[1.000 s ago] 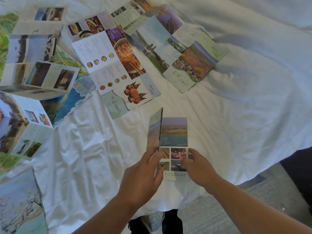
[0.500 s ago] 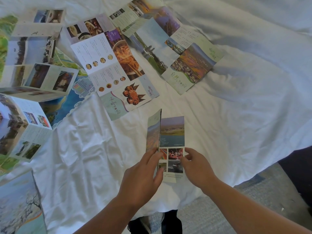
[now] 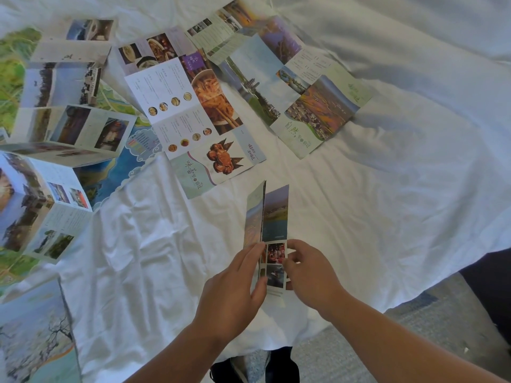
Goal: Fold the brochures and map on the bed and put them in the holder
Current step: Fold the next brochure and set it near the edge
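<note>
On a rumpled white bed [image 3: 387, 189], near its edge, a half-folded brochure [image 3: 275, 217] is held in both hands: the left hand [image 3: 235, 294] pinches its raised flap and the right hand [image 3: 309, 275] grips the flat panel. Beyond them lie unfolded brochures [image 3: 193, 111] and a map [image 3: 116, 172].

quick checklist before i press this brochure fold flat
1. Left hand holding the raised flap of the brochure: ok.
2. Right hand pinching the flat panel's right edge: ok.
3. Flap down flat: not ok, it stands nearly upright.
4. Flap and panel edges lined up: cannot tell.
5. Crab brochure out of the fold's way: ok, it lies apart, farther up the bed sheet.
</note>
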Demonstrator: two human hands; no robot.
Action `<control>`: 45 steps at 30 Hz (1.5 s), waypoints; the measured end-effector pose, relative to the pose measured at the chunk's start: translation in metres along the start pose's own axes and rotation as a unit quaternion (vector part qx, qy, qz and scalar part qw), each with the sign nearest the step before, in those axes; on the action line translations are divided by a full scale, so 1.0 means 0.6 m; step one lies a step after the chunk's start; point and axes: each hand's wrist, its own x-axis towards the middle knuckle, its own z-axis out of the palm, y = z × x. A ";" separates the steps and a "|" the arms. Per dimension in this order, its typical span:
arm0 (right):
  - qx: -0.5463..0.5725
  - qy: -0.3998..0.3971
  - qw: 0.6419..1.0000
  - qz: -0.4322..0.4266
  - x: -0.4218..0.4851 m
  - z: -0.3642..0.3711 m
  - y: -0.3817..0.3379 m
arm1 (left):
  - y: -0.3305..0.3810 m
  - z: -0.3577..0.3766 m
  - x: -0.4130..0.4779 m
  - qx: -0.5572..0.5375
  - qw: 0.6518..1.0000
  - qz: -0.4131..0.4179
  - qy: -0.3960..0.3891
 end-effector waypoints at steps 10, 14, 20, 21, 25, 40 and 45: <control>-0.030 -0.006 1.000 -0.001 -0.007 0.012 -0.019 | -0.002 -0.006 -0.002 -0.004 1.000 -0.001 -0.004; 0.054 -0.037 0.998 0.016 -0.014 0.017 -0.030 | -0.001 -0.007 -0.003 -0.014 1.000 0.000 0.004; 0.066 -0.060 0.996 -0.004 -0.021 0.028 -0.046 | -0.002 -0.007 -0.005 -0.026 1.000 0.000 0.013; 0.058 -0.062 0.996 -0.009 -0.022 0.030 -0.048 | -0.001 -0.007 -0.006 -0.032 0.999 -0.001 0.016; 0.047 -0.067 0.997 -0.013 -0.021 0.035 -0.052 | -0.002 -0.005 -0.010 -0.044 0.999 -0.008 0.022; -0.005 -0.056 0.997 -0.046 -0.016 0.029 -0.054 | 0.005 -0.019 -0.022 -0.094 0.996 -0.007 -0.001; 0.084 -0.106 0.990 -0.043 -0.016 0.057 -0.069 | -0.019 -0.049 -0.054 -0.031 0.996 0.019 0.087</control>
